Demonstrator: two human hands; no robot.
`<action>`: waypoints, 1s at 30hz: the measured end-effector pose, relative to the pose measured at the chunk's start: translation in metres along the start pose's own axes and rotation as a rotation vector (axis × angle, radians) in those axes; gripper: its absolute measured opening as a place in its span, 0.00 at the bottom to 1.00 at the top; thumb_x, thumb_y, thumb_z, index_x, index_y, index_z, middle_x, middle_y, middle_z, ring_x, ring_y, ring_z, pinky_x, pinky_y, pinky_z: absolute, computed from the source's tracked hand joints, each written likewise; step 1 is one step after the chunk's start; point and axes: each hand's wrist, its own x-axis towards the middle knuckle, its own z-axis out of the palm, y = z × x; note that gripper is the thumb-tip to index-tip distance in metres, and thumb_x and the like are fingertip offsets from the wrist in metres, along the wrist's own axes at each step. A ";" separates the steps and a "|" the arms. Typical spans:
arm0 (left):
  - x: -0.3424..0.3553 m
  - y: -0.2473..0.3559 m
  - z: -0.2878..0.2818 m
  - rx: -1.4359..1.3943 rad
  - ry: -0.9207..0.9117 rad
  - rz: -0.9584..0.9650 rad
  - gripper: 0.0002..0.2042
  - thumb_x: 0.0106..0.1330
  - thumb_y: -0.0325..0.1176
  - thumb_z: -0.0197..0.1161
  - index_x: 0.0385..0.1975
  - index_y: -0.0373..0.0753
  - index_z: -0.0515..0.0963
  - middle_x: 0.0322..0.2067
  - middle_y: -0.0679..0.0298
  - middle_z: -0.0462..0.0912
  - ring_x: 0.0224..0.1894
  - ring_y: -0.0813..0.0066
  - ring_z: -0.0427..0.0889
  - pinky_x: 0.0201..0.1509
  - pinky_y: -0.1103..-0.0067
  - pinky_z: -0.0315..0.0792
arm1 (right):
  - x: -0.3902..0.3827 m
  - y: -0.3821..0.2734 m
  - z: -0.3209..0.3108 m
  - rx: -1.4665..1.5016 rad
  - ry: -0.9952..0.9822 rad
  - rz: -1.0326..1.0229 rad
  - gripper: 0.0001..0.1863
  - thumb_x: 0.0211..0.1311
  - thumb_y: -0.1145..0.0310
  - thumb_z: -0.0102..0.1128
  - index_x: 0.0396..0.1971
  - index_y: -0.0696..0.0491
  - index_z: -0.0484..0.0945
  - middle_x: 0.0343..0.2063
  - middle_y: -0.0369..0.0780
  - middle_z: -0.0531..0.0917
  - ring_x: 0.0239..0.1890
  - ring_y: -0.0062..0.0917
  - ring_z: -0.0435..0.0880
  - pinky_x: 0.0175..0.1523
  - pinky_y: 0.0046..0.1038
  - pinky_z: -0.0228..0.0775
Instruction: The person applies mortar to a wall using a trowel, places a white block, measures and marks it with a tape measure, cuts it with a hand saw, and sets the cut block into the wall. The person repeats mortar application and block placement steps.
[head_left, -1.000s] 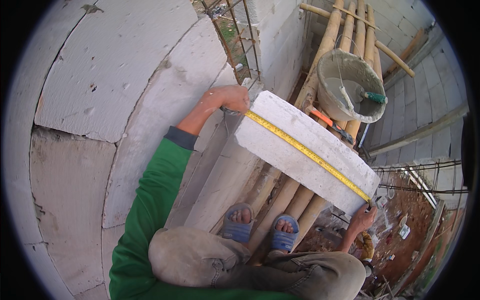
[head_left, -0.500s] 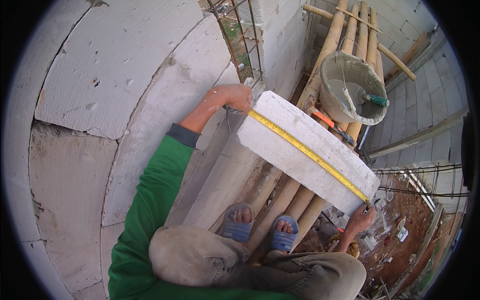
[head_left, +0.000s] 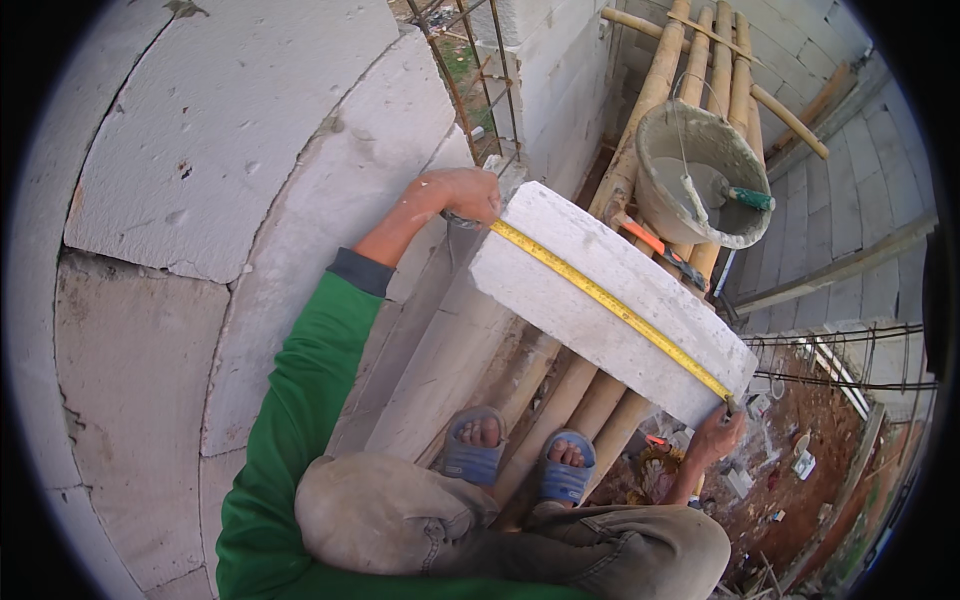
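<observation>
A pale lightweight concrete block (head_left: 545,285) lies across the bamboo poles ahead of my feet. Stretched along its top face, from the left end to the near right corner, is a yellow tape measure (head_left: 612,302). My left hand (head_left: 465,192) is closed round the tape's case at the left end; the fingers mostly hide the case. At the right end my right hand (head_left: 715,438) pinches the tape's tip against the block's edge.
Beyond the block stand a mortar-caked bucket (head_left: 690,225) with a green-handled trowel (head_left: 750,198) in it, and an orange-handled hatchet (head_left: 645,237). A block wall (head_left: 300,200) rises on my left beside steel rebar (head_left: 490,90). Bamboo poles (head_left: 565,400) have gaps above rubble-strewn ground (head_left: 790,480).
The view has shifted very slightly. Both hands keep their grip, and the tape stays stretched along the block.
</observation>
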 end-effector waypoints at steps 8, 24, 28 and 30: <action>0.008 -0.008 0.002 -0.106 -0.012 0.046 0.10 0.57 0.35 0.68 0.30 0.36 0.91 0.27 0.60 0.91 0.33 0.70 0.89 0.44 0.72 0.79 | 0.018 -0.005 0.004 0.018 -0.034 0.003 0.07 0.64 0.74 0.66 0.35 0.59 0.77 0.35 0.50 0.80 0.41 0.50 0.80 0.48 0.49 0.71; 0.012 0.001 0.000 -0.144 0.011 -0.093 0.12 0.56 0.32 0.71 0.35 0.33 0.92 0.28 0.58 0.91 0.31 0.71 0.88 0.42 0.74 0.80 | 0.018 -0.001 -0.030 0.125 -0.205 0.041 0.08 0.58 0.74 0.67 0.34 0.60 0.79 0.35 0.49 0.81 0.44 0.49 0.81 0.51 0.48 0.75; -0.046 0.020 0.025 -0.100 -0.073 -0.223 0.15 0.55 0.33 0.73 0.39 0.30 0.91 0.28 0.57 0.90 0.30 0.70 0.88 0.43 0.73 0.81 | -0.043 -0.011 -0.112 0.077 -0.459 0.169 0.08 0.58 0.74 0.69 0.34 0.59 0.80 0.35 0.49 0.82 0.43 0.50 0.83 0.49 0.47 0.76; -0.065 0.028 0.030 -0.192 -0.153 -0.221 0.17 0.56 0.35 0.75 0.42 0.30 0.91 0.28 0.57 0.90 0.29 0.71 0.86 0.42 0.74 0.80 | -0.047 -0.020 -0.133 0.037 -0.398 0.186 0.08 0.58 0.75 0.68 0.35 0.60 0.80 0.36 0.49 0.82 0.43 0.51 0.83 0.48 0.46 0.76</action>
